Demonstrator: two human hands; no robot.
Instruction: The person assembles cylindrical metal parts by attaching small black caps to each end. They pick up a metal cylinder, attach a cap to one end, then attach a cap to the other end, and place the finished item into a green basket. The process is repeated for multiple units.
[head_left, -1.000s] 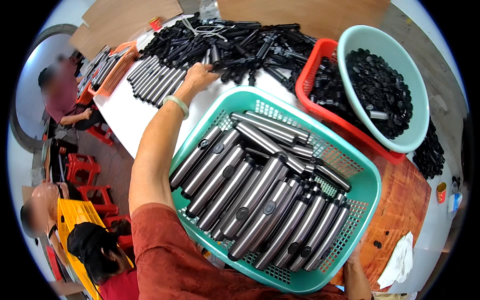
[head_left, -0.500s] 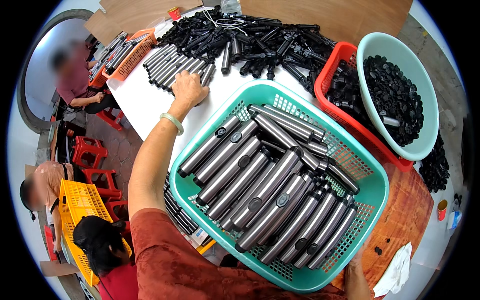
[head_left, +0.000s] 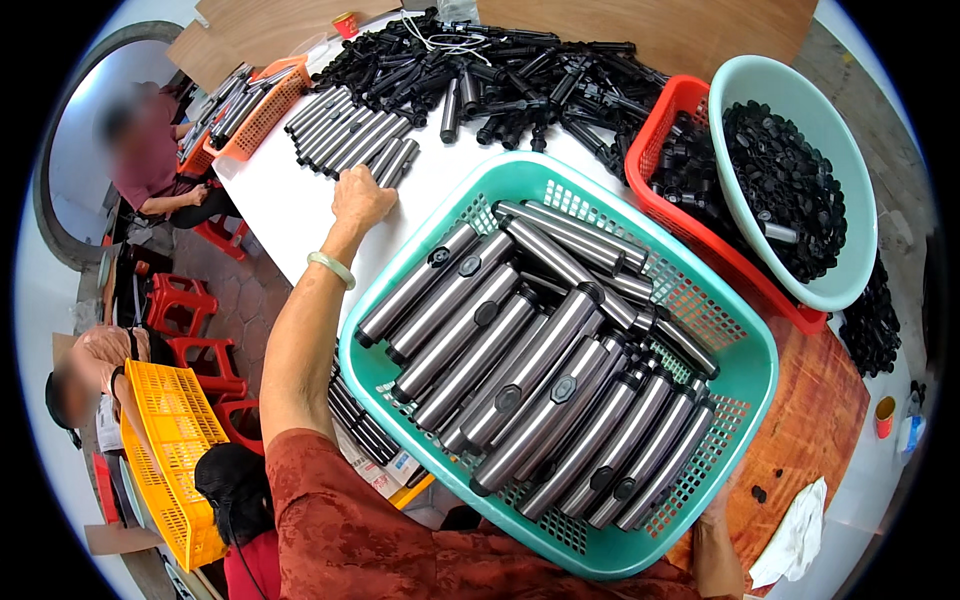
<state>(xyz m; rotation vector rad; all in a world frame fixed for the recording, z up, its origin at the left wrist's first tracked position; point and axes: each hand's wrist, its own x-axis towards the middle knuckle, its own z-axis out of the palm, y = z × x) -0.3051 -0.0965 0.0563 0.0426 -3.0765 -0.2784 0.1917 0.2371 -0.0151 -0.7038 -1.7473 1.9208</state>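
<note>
My left hand (head_left: 362,198) reaches over the white tabletop with its fingers curled. It is at the near ends of a row of silver tubes (head_left: 345,135) with black ends, and its fingertips are hidden, so what they grip does not show. In front of me a green plastic basket (head_left: 752,400) holds several silver tubes (head_left: 520,395), some with a black oval button on the side. My right hand (head_left: 712,535) is by the basket's lower right side. The basket's edge covers its fingers.
A heap of black rod parts (head_left: 540,85) lies along the back. At right, a pale green basin (head_left: 865,215) of small black pieces leans over a red basket (head_left: 650,150). An orange basket (head_left: 265,120) of tubes stands far left. Co-workers and yellow crates (head_left: 165,400) are at left.
My left hand has drawn back toward me, from on top of the tubes to their near ends, uncovering more of the row. At lower left, a co-worker's head has moved. The right hand stays put.
</note>
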